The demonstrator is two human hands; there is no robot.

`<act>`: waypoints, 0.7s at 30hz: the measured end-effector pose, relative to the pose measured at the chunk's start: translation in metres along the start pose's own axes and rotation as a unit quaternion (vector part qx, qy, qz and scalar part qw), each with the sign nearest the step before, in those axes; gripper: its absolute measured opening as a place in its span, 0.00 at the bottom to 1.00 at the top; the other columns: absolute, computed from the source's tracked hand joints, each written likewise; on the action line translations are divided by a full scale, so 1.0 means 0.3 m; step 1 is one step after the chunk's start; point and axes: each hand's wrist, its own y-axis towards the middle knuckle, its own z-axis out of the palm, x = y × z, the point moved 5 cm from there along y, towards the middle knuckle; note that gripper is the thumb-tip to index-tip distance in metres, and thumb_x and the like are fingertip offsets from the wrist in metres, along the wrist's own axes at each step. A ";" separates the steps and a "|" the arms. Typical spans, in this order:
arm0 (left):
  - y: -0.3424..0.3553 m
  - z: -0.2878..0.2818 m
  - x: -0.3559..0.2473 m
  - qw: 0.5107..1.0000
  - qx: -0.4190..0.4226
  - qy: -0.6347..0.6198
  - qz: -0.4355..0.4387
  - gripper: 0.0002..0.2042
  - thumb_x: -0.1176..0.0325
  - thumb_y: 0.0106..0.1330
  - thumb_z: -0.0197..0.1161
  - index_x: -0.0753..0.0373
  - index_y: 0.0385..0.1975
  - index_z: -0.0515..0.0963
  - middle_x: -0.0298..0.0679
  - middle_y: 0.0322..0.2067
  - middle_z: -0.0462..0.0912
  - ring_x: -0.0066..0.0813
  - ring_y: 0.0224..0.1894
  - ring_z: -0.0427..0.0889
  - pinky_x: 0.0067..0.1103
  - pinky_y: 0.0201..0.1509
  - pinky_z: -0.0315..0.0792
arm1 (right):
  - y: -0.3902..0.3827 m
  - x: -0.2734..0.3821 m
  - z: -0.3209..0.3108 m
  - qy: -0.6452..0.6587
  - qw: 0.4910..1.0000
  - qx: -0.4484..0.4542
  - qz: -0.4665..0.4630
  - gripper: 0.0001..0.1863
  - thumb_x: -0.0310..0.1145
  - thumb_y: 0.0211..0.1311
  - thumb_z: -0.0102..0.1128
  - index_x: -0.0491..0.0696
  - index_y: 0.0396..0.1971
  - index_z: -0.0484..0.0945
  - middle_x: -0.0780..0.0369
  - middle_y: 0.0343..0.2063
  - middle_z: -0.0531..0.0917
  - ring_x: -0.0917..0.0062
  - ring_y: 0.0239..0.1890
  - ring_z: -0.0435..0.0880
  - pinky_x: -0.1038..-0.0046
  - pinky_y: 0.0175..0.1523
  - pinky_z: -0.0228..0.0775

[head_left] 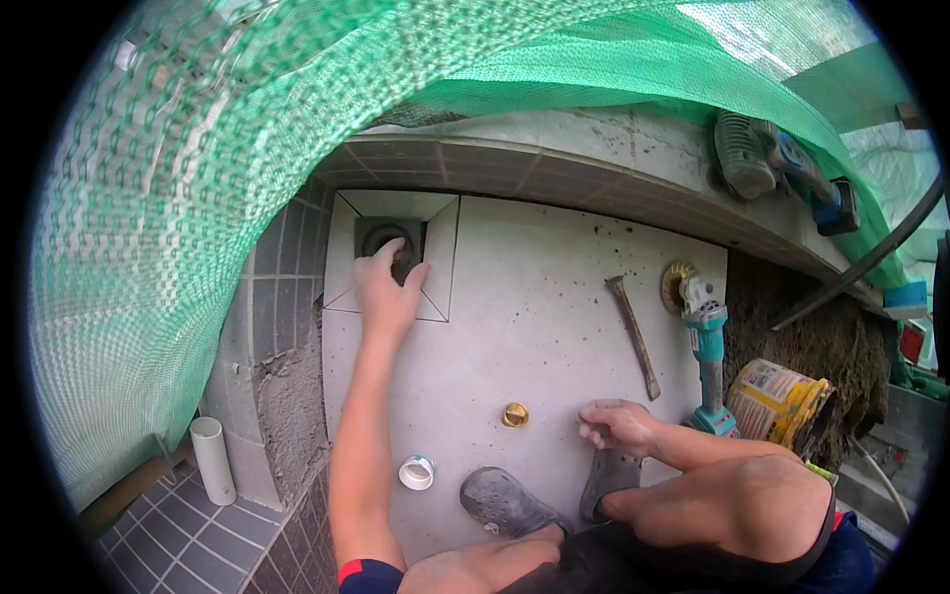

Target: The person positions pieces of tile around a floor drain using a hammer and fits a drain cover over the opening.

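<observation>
My left hand (pixel 389 282) reaches over the square drain recess (pixel 438 230) in the far left corner of the pale floor slab (pixel 524 317). Its thumb and index finger are spread at the dark round drain opening (pixel 401 259); some fingertips are hard to make out against it. Over my right shoe, my right hand (pixel 621 426) hangs with curled fingers; whether anything is inside them is hidden. Left of that hand a brass-coloured round fitting (pixel 515 415) rests on the slab. A short white pipe collar (pixel 417 473) lies near my left shoe (pixel 510 500).
On the right lie a chisel-like bar (pixel 633 337), a teal angle grinder (pixel 709 356) and a tipped yellow bucket (pixel 777 403). Another power tool (pixel 792 163) sits on the far ledge. Green netting (pixel 247 129) hangs over the left and far sides. A white pipe (pixel 212 460) stands left.
</observation>
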 end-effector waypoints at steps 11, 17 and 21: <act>-0.621 -0.086 -0.087 0.991 0.128 0.037 -0.011 0.26 0.69 0.57 0.75 0.65 0.57 0.78 0.51 0.42 0.82 0.53 0.48 0.76 0.40 0.55 0.72 | -0.303 0.584 0.247 -0.589 0.779 0.026 -0.212 0.22 0.46 0.76 0.55 0.44 0.57 0.78 0.53 0.45 0.86 0.58 0.46 0.86 0.60 0.54 0.77; -0.729 -0.020 -0.127 0.987 0.150 0.055 0.025 0.26 0.72 0.56 0.73 0.67 0.57 0.78 0.49 0.46 0.83 0.51 0.49 0.77 0.38 0.56 0.73 | 0.104 0.796 0.580 -0.642 0.590 -0.047 -0.487 0.20 0.36 0.71 0.54 0.40 0.57 0.77 0.45 0.52 0.80 0.48 0.53 0.82 0.52 0.56 0.76; -0.727 -0.040 -0.135 0.987 0.156 0.043 0.017 0.24 0.70 0.58 0.73 0.66 0.55 0.79 0.48 0.48 0.83 0.52 0.51 0.77 0.38 0.56 0.73 | 0.405 0.913 0.801 -0.626 0.646 -0.139 -0.415 0.16 0.27 0.63 0.55 0.40 0.48 0.84 0.49 0.49 0.85 0.51 0.51 0.85 0.55 0.54 0.79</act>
